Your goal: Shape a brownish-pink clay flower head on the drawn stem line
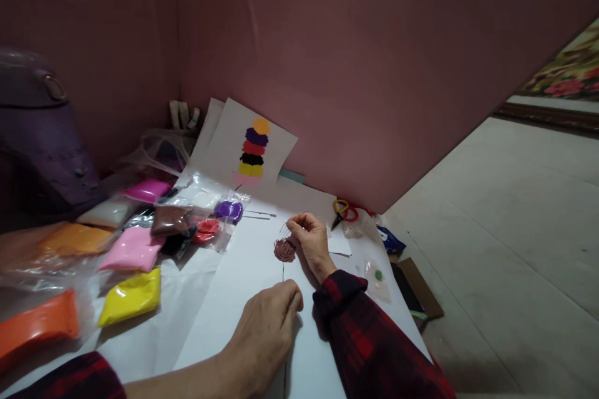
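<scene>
Midway up the white paper (229,293), a rough, rounded brown patch (284,252) sits at the top of a thin dark line (283,272). The right hand (312,242) has its thumb and fingertips drawn together just at the patch's upper edge; I cannot tell whether they pinch anything. The left hand (269,324) is curled loosely over the line below, its grasp hidden. The patch looks well built up, its surface streaky, though fine marks above it suggest some area remains uncovered. Around the line, the visible paper is plain. Behind, a card (279,144) bears a finished-looking stack of colours; packets (131,297) lie to the left.
</scene>
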A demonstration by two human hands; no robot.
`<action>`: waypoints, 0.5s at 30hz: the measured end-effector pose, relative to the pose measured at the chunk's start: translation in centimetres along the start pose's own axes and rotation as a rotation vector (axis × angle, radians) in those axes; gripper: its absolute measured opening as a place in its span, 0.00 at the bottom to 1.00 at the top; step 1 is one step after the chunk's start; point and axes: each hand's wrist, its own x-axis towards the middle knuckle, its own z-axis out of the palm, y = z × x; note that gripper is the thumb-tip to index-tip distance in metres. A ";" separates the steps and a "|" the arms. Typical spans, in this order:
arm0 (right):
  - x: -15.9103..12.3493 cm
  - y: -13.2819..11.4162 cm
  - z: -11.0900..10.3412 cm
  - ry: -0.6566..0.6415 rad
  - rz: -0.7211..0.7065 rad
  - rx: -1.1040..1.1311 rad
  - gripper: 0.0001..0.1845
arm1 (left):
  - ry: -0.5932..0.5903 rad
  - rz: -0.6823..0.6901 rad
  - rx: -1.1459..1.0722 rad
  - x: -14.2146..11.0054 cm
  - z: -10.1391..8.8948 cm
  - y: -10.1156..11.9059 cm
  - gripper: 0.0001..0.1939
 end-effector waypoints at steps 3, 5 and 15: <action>0.0 0.1 0.0 -0.022 -0.003 -0.013 0.09 | -0.003 -0.002 -0.005 0.0 -0.1 0.1 0.11; 0.0 0.1 0.0 -0.043 -0.020 -0.033 0.08 | 0.002 -0.005 -0.008 0.1 -0.1 0.1 0.11; -0.1 0.2 0.2 -0.057 -0.064 -0.087 0.05 | -0.017 -0.007 -0.005 0.0 -0.2 0.2 0.11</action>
